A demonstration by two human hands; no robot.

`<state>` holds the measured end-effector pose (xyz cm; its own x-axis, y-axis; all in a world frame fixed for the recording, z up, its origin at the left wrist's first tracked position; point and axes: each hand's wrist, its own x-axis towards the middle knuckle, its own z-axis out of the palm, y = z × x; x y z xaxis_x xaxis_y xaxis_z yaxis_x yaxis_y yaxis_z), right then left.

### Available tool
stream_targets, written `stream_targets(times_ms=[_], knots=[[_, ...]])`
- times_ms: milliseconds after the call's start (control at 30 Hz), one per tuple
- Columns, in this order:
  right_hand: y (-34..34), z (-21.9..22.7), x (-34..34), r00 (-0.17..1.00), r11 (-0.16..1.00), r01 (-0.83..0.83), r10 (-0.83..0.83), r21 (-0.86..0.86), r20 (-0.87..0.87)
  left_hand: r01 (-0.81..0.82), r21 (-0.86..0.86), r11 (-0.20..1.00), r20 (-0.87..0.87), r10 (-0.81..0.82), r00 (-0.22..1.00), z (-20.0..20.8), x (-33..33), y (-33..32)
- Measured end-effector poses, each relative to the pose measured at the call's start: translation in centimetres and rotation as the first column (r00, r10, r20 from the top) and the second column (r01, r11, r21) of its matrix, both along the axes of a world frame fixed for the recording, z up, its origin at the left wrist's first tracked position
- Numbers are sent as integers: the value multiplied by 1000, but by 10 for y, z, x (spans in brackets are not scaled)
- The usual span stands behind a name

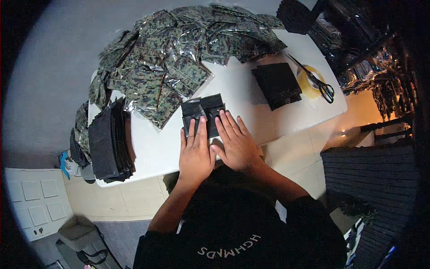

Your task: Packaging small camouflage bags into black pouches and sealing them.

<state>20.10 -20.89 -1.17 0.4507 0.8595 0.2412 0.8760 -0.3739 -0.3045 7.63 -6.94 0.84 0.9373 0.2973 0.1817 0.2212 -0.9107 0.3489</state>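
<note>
On the white table [242,98], near its front edge, lies a small folded black packet [204,106], partly shiny like plastic film. My left hand [195,150] rests flat on its left part, fingers stretched forward. Beside it, my right hand [236,143] lies on the right part with the fingers outstretched. The two thumbs come close together at the packet's near edge. Both palms hide much of its lower half, and I cannot make out what is inside it.
Clear-bagged camouflage garments [165,58] are heaped along the far side. A stack of folded black cloth [107,143] stands at the left. To the right lie a black folded piece [277,85], a tape roll [308,83] and black-handled scissors [319,83]. Shelves with packed goods stand beyond.
</note>
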Motion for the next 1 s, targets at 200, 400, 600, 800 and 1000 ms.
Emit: stream_targets(times_ms=[200,400,600,800,1000], knots=[[-4,2,-1,999,999,22,-20,-43,38,-32,-57,998,27,33,999,-4,-6,2],[-4,-4,3,999,996,25,-21,-83,51,3,-65,998,75,2,997,15,-1,-20],[-4,-2,0,996,994,21,-10,-112,93,73,-106,992,15,-72,997,2,3,-42],[-4,-2,-1,998,998,28,-25,-50,65,-107,-57,993,15,108,994,-5,-28,-27],[-6,5,-1,998,999,24,-21,-49,60,-97,-136,986,78,109,991,5,-31,-11]])
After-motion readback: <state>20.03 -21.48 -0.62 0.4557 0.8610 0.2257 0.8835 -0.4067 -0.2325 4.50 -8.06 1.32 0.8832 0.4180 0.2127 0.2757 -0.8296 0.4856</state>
